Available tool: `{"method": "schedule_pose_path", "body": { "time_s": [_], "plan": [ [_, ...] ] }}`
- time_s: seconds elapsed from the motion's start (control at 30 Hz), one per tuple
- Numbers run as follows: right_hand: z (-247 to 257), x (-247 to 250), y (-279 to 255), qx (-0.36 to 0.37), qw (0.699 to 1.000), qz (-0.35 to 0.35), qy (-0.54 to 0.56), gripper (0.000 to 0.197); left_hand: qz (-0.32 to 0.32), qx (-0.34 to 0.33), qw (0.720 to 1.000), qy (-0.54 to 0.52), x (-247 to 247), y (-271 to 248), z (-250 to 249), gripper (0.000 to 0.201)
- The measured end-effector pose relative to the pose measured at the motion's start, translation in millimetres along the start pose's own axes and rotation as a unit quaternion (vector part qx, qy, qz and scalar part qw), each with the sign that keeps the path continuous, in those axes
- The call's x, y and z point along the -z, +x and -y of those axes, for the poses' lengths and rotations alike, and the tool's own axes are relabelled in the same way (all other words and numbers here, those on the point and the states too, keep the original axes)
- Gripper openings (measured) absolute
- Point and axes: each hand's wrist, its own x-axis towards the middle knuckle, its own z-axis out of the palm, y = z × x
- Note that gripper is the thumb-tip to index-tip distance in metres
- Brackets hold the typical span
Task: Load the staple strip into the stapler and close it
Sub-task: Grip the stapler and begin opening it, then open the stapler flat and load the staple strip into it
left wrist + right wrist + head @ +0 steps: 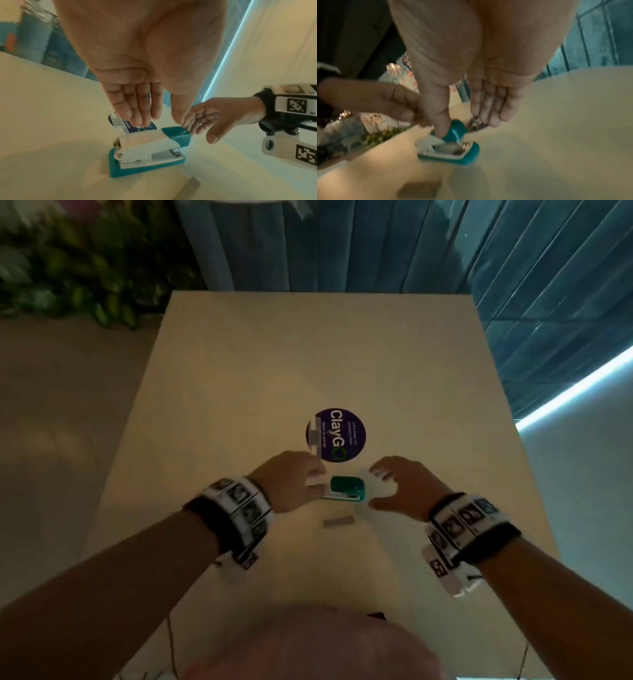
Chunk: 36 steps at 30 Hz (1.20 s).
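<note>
A teal and white stapler [345, 490] lies on the beige table [308, 354] between my hands, with its teal front end toward my right hand. My left hand [318, 479] hovers over its rear with straight fingers [137, 115] and holds nothing. My right hand [373, 487] is spread around the front end. Its thumb [439, 119] touches the teal top, while its other fingers stay off the stapler [450, 147]. The metal magazine [173, 154] shows under the top. The grey staple strip [338, 522] lies loose on the table, nearer to me than the stapler [149, 150].
A round purple sticker [342, 436] is on the table just beyond the stapler, with a small white and grey object [314, 436] at its left edge. Plants [78, 268] and a blue wall [411, 244] stand beyond the far edge.
</note>
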Motion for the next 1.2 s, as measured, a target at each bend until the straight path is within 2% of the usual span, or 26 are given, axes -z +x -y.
{"method": "schedule_pose_path", "body": {
  "time_s": [0.07,0.13,0.2,0.3,0.47,0.57,0.67,0.8,1.0,1.1,1.2],
  "plan": [
    [2.3,-9.0,9.3,-0.025,0.999,0.030,-0.011,0.059,0.015,-0.014,1.000,0.004,-5.0,16.7,-10.1,0.045],
    [5.3,-19.7,14.0,-0.036,0.999,0.038,-0.015,0.057,0.035,-0.037,0.999,0.018,-12.9,29.4,-19.9,0.034],
    [3.1,-27.4,17.5,-0.036,0.999,0.013,0.000,0.047,0.051,-0.040,0.997,0.031,-24.8,38.8,-21.3,0.023],
    [-1.1,-30.0,23.3,-0.031,0.999,-0.009,0.003,0.040,0.034,-0.051,0.997,0.051,-32.7,45.4,-18.1,0.024],
    [-7.8,-32.7,28.7,-0.030,0.999,0.008,-0.008,0.043,0.024,-0.059,0.996,0.055,-32.5,45.5,-16.2,0.027],
    [-9.9,-31.9,28.7,-0.031,0.999,-0.008,-0.003,0.043,-0.016,-0.069,0.997,0.007,-23.5,36.5,-13.2,0.036],
    [-14.1,-32.4,27.7,-0.027,0.999,-0.028,0.012,0.041,-0.075,-0.073,0.989,-0.105,-10.6,19.5,-1.9,0.040],
    [-13.4,-33.3,28.9,-0.023,0.999,-0.024,0.016,0.041,-0.119,-0.045,0.974,-0.189,4.2,-9.8,24.9,0.036],
    [-13.1,-32.7,29.4,-0.019,1.000,-0.013,0.009,0.043,-0.166,0.010,0.976,-0.140,14.0,-40.6,79.9,0.033],
    [-13.8,-33.2,28.6,-0.014,1.000,-0.019,0.014,0.042,-0.158,0.056,0.981,-0.101,6.6,-40.4,99.5,0.030],
    [-12.5,-33.2,26.9,-0.011,1.000,-0.023,0.014,0.039,-0.118,0.091,0.986,-0.076,-5.6,-32.0,105.4,0.027]
  ]
}}
